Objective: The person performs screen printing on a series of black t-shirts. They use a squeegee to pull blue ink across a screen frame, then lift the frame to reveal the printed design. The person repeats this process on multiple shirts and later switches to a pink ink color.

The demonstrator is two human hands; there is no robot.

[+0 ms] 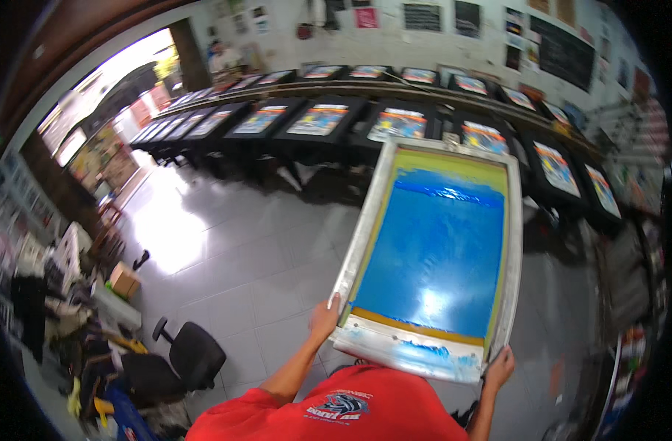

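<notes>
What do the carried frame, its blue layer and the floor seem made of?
Frame: probably aluminium, silvery with a dull sheen. Blue layer: likely wet ink or paint, judging by glossy streaks. Floor: polished tile, perhaps ceramic, with joint lines and bright glare.

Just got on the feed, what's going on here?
A person in a red shirt is carrying a metal frame, left hand and right hand gripping its near corners. Blue ink covers most of the screen inside. The frame is held up in front of the body, above the tiled floor. Beyond it, black pieces with colourful prints lie in long rows.
</notes>
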